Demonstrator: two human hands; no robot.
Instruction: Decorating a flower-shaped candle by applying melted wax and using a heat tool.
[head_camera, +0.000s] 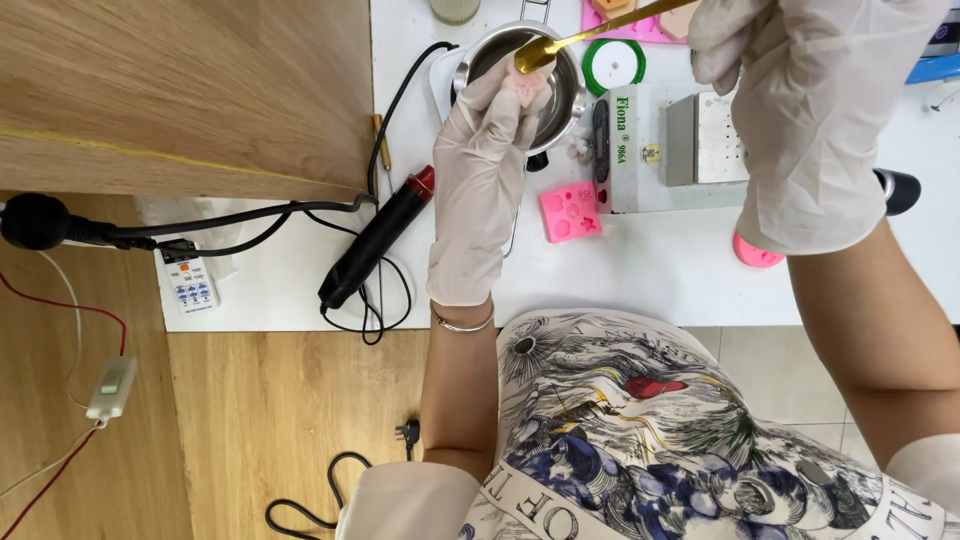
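Overhead, both hands wear thin white gloves. Left hand (480, 170) pinches a small pale pink lump (524, 84) over the steel pot (565, 95) at the bench's far edge. Right hand (800, 110) is closed round a gold spoon (600, 32), its bowl touching the lump. One green tape roll (614, 64) sits just right of the pot, beside a white box (630, 150) with a dark label strip. One pink mould (570, 211) lies nearer; one black heat gun (375, 240) points toward the left edge.

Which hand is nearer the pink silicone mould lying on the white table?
Left. The left hand is just left of the pink mould, at the metal pot; the right hand is farther right, holding the gold spoon.
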